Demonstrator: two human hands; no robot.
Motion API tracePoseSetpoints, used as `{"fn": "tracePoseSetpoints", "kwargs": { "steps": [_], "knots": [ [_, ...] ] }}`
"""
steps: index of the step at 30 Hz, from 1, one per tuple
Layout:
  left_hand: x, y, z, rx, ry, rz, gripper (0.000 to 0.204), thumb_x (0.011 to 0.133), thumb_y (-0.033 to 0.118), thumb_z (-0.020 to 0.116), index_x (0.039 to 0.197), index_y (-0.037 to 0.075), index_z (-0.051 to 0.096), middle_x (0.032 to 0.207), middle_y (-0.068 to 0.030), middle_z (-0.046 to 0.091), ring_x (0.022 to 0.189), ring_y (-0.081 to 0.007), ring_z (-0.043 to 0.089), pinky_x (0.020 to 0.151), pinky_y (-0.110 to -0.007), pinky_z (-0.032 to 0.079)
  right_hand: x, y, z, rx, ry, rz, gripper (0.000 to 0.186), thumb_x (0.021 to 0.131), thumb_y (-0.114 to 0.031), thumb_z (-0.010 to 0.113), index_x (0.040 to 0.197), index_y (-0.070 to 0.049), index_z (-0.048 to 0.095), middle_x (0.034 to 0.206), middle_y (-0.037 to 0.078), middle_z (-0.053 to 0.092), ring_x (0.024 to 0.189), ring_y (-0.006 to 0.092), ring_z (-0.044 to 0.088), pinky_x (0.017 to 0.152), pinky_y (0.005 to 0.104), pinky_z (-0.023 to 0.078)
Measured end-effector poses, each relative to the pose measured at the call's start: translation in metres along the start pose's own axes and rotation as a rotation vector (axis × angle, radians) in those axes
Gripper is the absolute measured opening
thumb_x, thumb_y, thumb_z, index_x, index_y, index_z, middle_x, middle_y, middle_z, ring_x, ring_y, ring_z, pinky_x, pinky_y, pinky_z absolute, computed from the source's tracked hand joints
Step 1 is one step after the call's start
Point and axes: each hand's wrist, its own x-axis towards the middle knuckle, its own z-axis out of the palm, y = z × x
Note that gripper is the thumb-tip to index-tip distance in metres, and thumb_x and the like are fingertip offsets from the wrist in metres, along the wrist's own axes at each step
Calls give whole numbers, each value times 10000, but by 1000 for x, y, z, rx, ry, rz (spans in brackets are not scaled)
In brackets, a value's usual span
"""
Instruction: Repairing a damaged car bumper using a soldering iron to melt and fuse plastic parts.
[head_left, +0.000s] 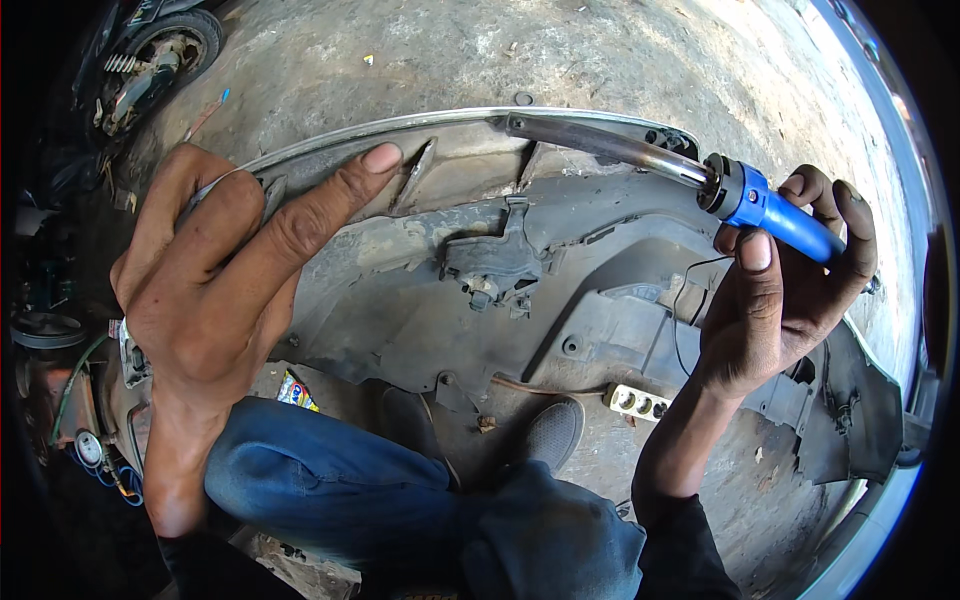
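A large grey car bumper [370, 290] lies with its inner side up, ribbed along the far edge and dusty. My left hand [215, 255] is at its far left edge, fingers bent around the rim and the index finger stretched out over the inner side. In my right hand [775, 285], a soldering iron [790, 225] with a blue handle is held between thumb and fingers. Its long metal shaft points left, and the flat, darkened tip [540, 130] is over the bumper's far edge. A black bracket [495, 255] sits on the bumper's middle.
A white power strip [636, 402] with a brown cord lies on the floor by my shoe [555, 430]. A motorcycle wheel [175, 60] stands far left. A machine with a pressure gauge [88, 448] is near left. A colourful wrapper [296, 390] lies by my knee.
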Motion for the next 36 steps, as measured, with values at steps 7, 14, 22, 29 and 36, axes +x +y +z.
{"fn": "tracePoseSetpoints", "kwargs": {
  "steps": [7,14,22,29,36],
  "knots": [
    [0,2,2,-5,32,-12,534,638,-2,752,1151,141,779,675,-39,283,629,-206,381,557,-365,367,-2,5,-8,-35,-33,-112,570,849,48,716,1340,-85,459,1255,225,507,1148,250,554,768,280,642],
    [1,4,1,-1,21,-33,530,641,-7,749,1147,147,781,680,-44,286,636,-212,395,569,-370,377,1,5,-14,-45,-94,-143,521,846,64,711,1280,-90,467,1266,242,488,1168,249,535,762,286,646],
    [1,6,0,11,12,-46,549,634,-20,740,1155,151,779,687,-48,295,641,-217,404,577,-371,384,-2,3,-4,29,67,-58,574,765,24,812,1223,-90,486,1152,174,538,1082,247,536,885,336,511],
    [2,4,1,14,8,-37,557,622,1,750,1158,149,777,688,-49,288,640,-214,396,572,-367,377,-3,7,-6,18,60,-59,576,765,21,813,1230,-91,492,1161,169,550,1084,243,542,883,324,516],
    [2,4,3,-2,34,-27,537,627,-19,760,1145,125,780,684,-45,288,637,-212,382,562,-364,363,-2,11,-12,-35,-40,-116,515,855,48,703,1286,-83,453,1249,240,507,1127,242,560,715,266,641]
  ]
}}
